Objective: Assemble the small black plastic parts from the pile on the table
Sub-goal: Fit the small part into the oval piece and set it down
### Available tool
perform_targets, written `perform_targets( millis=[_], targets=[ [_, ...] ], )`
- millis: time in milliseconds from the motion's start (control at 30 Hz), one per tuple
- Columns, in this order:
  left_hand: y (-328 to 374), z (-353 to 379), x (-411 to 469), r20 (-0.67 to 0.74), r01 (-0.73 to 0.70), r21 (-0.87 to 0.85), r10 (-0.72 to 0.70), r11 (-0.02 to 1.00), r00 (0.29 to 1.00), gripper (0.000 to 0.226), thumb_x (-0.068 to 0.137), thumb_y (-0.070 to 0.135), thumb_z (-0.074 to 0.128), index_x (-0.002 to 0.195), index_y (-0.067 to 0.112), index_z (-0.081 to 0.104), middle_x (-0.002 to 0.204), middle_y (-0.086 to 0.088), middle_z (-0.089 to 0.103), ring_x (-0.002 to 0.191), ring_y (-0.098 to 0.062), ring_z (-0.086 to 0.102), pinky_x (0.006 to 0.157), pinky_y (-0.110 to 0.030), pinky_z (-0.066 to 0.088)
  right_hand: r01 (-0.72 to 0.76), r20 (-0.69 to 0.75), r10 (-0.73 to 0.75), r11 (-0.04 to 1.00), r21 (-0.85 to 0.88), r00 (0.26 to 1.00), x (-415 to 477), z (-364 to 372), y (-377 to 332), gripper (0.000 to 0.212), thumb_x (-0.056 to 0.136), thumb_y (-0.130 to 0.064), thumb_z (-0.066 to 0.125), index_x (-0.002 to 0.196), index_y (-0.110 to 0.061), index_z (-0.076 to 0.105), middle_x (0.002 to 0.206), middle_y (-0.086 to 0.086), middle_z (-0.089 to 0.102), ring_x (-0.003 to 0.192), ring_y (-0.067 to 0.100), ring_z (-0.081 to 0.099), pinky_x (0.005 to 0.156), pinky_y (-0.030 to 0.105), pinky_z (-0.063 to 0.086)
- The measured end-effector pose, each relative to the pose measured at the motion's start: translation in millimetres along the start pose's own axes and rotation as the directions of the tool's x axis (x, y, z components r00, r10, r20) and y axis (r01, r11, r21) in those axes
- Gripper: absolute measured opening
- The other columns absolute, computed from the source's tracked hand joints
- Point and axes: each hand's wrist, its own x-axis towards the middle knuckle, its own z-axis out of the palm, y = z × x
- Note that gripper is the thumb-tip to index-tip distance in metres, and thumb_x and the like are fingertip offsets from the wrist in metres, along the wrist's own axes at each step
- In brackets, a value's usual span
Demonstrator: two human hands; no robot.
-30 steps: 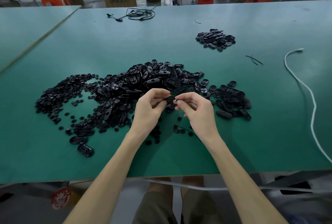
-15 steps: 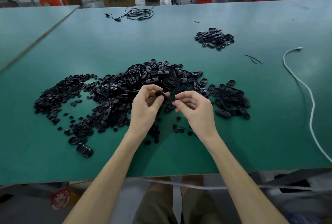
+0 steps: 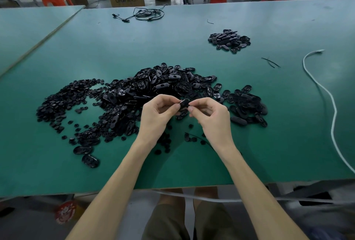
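A big pile of black oval plastic shells (image 3: 165,86) lies mid-table, with a spread of small round black pieces (image 3: 63,101) to its left. Just in front of the pile my left hand (image 3: 155,116) and my right hand (image 3: 213,118) meet fingertip to fingertip. Between them they pinch one small black plastic part (image 3: 184,103), each hand on one end of it. A smaller heap of black oval parts (image 3: 229,40) sits far back on the right.
The green table (image 3: 249,153) ends just in front of my forearms. A white cable (image 3: 324,93) snakes down the right side. A coiled black cable (image 3: 148,13) lies at the far edge, and thin black strips (image 3: 269,62) lie right of the pile. Two loose ovals (image 3: 86,155) rest front left.
The hands parted briefly with the part in my left hand, then came back together; now both pinch it again. The arms stayed in place.
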Motion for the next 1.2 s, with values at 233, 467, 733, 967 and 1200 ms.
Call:
perform_targets(
  millis=[233,467,733,967,1200],
  targets=[
    [1.0,0.8,-0.3,0.062,0.001,0.007,-0.002,1.0,0.998,0.022,0.091,-0.01,0.071,0.109,0.002,0.073,0.104,-0.005,0.079,0.094,-0.018,0.077,0.084,-0.023,0.059,0.005,-0.014,-0.006,0.999,-0.033,1.0,-0.5,-0.2,-1.5,0.011,0.09,-0.011,0.079,0.094,-0.021,0.077,0.087,-0.008,0.077,0.081,0.014,0.074,0.084,0.036,0.062],
    [3.3,0.4,-0.4,0.127,-0.016,-0.018,0.018,1.0,0.992,0.027,0.091,-0.003,0.076,0.116,0.008,0.075,0.111,-0.002,0.079,0.105,-0.017,0.075,0.091,-0.027,0.059,0.009,-0.044,-0.011,0.999,-0.032,0.999,0.0,1.0,-0.1,0.015,0.089,-0.009,0.08,0.095,-0.022,0.074,0.087,-0.007,0.077,0.082,0.014,0.074,0.084,0.036,0.062],
    [1.5,-0.6,0.2,0.162,-0.011,0.007,0.01,1.0,0.987,0.028,0.092,0.001,0.076,0.116,0.015,0.078,0.109,0.001,0.08,0.101,-0.016,0.075,0.085,-0.022,0.057,0.006,-0.045,-0.009,0.998,-0.057,0.999,-0.3,-0.2,-0.3,0.014,0.09,-0.011,0.079,0.091,-0.024,0.076,0.084,-0.01,0.076,0.08,0.013,0.074,0.082,0.034,0.062],
    [2.0,-0.7,0.0,0.147,0.025,-0.002,-0.024,1.0,0.989,0.026,0.091,0.002,0.076,0.113,0.015,0.079,0.103,-0.003,0.08,0.091,-0.018,0.073,0.079,-0.025,0.058,0.017,-0.041,-0.02,0.997,-0.078,0.999,-0.8,-0.2,-1.4,0.01,0.09,-0.012,0.08,0.092,-0.022,0.077,0.085,-0.011,0.076,0.08,0.01,0.072,0.08,0.029,0.06],
    [1.2,0.1,0.6,0.088,0.021,-0.024,-0.019,0.999,0.996,0.027,0.093,0.001,0.075,0.118,0.01,0.076,0.108,-0.001,0.08,0.097,-0.016,0.076,0.077,-0.022,0.058,0.086,-0.005,-0.087,0.99,-0.108,0.996,-2.0,0.8,-3.4,0.018,0.091,-0.009,0.079,0.104,-0.02,0.08,0.105,-0.006,0.07,0.088,0.008,0.069,0.08,0.02,0.054]
  ],
)
